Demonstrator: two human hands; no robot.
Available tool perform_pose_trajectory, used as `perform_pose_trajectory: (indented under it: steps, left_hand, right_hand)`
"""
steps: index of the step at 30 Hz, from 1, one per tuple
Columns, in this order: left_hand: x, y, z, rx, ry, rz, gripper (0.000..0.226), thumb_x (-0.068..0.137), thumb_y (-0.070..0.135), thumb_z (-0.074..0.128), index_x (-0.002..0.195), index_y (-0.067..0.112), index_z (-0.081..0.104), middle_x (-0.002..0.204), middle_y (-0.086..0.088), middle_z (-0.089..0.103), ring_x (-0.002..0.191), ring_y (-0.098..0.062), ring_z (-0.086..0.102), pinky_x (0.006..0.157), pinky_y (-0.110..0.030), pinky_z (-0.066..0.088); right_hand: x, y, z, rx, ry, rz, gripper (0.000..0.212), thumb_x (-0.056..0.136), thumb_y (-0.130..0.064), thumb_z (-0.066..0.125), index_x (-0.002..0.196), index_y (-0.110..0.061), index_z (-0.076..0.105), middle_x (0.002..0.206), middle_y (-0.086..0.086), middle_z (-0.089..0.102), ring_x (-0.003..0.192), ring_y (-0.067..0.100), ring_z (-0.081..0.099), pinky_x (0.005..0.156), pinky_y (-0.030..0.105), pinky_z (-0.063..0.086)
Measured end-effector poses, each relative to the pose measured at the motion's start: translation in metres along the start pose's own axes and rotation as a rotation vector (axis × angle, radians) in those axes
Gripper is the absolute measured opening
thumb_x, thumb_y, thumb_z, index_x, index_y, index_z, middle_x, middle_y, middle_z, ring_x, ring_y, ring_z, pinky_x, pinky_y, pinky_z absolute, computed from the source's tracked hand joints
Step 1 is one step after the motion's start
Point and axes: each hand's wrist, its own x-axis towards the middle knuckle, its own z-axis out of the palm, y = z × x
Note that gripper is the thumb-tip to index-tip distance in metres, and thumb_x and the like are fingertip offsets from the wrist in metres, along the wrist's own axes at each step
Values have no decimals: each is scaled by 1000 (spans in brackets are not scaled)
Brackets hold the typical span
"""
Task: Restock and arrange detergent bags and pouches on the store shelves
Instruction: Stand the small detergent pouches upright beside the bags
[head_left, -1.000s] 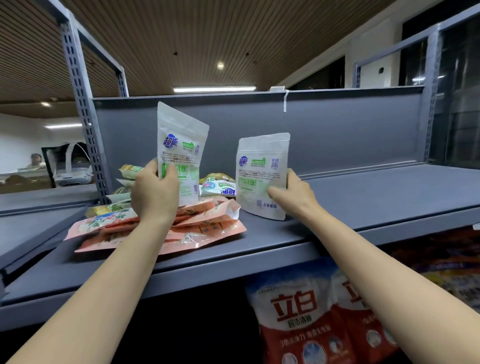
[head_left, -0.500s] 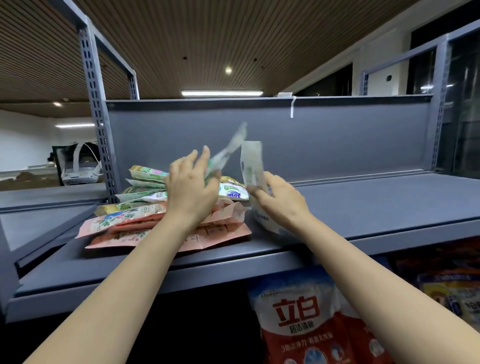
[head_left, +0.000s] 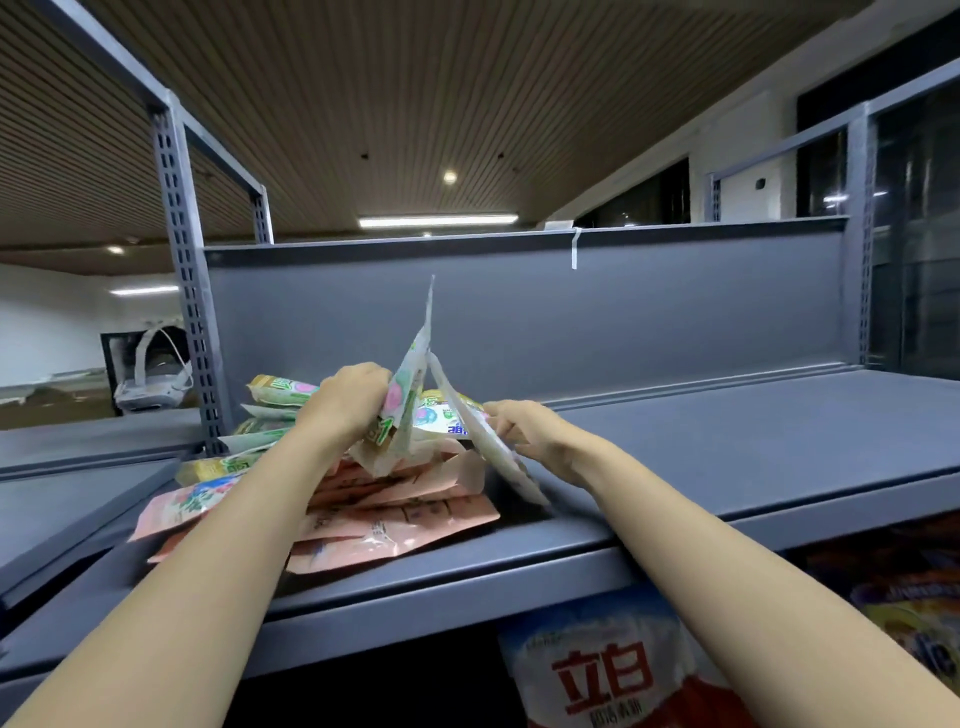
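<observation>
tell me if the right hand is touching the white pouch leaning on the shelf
Touching. The head view shows the right hand with fingers against the tilted white pouch.

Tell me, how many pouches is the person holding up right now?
2: one pouch gripped in the left hand, the other pouch held by the right hand. More lie in the pile, partly hidden.

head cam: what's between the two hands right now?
Two white pouches, leaning together at their tops: the left hand grips one pouch, the right hand holds the other pouch. Head view.
</observation>
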Motion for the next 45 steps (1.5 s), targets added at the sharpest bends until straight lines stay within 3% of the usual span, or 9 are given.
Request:
perform_pose_trajectory:
  steps: [4, 9, 12, 16, 20, 25, 32, 39, 45]
  left_hand:
    - [4, 0, 5, -153, -136, 41, 14, 52, 23, 37, 59, 14, 44, 76, -10, 54, 69, -25, 44, 60, -28, 32]
    - [6, -9, 8, -561, -280, -138, 7, 51, 20, 46, 53, 15, 51, 58, -10, 52, 49, -23, 47, 49, -25, 31]
    - [1, -10, 8, -660, -232, -174, 9, 52, 17, 45, 52, 17, 54, 57, -8, 53, 44, -23, 51, 48, -22, 38]
    - [0, -14, 8, -870, -16, -243, 38, 65, 9, 42, 28, 14, 46, 37, 2, 46, 30, -15, 46, 38, -14, 37]
    - [-3, -21, 4, -977, 208, -185, 6, 67, 19, 56, 63, 15, 57, 66, -6, 58, 57, -21, 56, 53, -26, 41]
    - [-24, -27, 1, -937, 326, -95, 24, 79, 9, 57, 101, 0, 64, 88, -11, 65, 80, -24, 62, 56, -25, 44]
    - [-93, -17, 10, -1044, 400, 70, 32, 72, -2, 53, 93, 20, 65, 91, 0, 71, 84, -22, 67, 77, -39, 55]
    - [-160, -16, 14, -1005, 999, -61, 10, 68, 15, 44, 63, 23, 49, 55, 16, 51, 49, 4, 44, 53, -17, 38]
    - [-211, -52, 39, -736, 1029, -78, 21, 73, 14, 40, 55, 20, 31, 57, 2, 30, 54, -8, 25, 52, -30, 22]
  right_hand:
    - [12, -4, 10, -27, -68, 7, 14, 66, -23, 39, 77, -16, 42, 70, 8, 29, 57, 23, 18, 56, 35, 15]
    - [24, -2, 8, -47, -138, 92, 22, 67, -22, 39, 76, -20, 19, 65, 3, 18, 64, 22, 11, 59, 37, 8]
    - [27, 1, 10, -27, -134, 128, 17, 66, -28, 45, 76, -18, 36, 75, 9, 36, 71, 27, 24, 59, 36, 15]
    - [27, 6, 5, -19, -59, 33, 41, 42, -29, 51, 79, -14, 46, 82, 13, 42, 73, 30, 33, 57, 35, 20]
    - [16, 1, -9, 60, 148, -106, 12, 49, -22, 51, 56, -18, 42, 67, 0, 42, 60, 20, 36, 53, 27, 23]
    - [-12, 0, -26, 85, 229, -227, 19, 52, -18, 55, 70, -15, 48, 66, 2, 45, 63, 19, 41, 54, 28, 28]
    - [-68, 21, -24, 383, 133, -369, 29, 78, 1, 55, 102, -14, 60, 99, 9, 70, 88, 26, 68, 78, 40, 56]
    - [-128, 40, -13, 570, 85, -439, 31, 76, -1, 52, 101, -15, 64, 98, 10, 72, 89, 29, 69, 73, 43, 57]
    - [-170, 78, 4, 354, 18, -444, 34, 76, -4, 53, 96, -26, 68, 98, 4, 72, 91, 25, 68, 73, 35, 57]
